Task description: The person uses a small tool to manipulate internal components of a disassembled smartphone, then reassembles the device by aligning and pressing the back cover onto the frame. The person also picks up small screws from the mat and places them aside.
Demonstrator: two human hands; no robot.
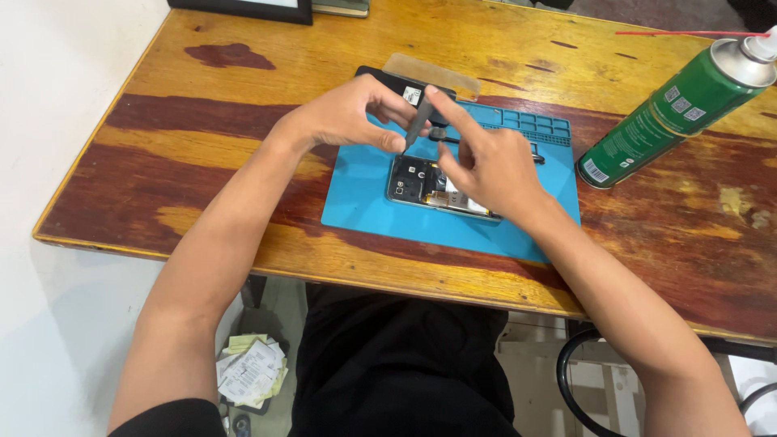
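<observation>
Opened phone (433, 188) lay on the blue mat (364, 202), back off. My left hand (344, 117) pinched the slim grey tool (418, 125) — right hand (486, 166) half open, forefinger steadying its top. Judged best: tip vertical, light pressure, phone kept flat.

We note the opened phone (433, 184) lying on the work mat (364, 206) mid-desk (243, 97), spray can (676, 105) to its right, tweezers (417, 125) above the phone.
</observation>
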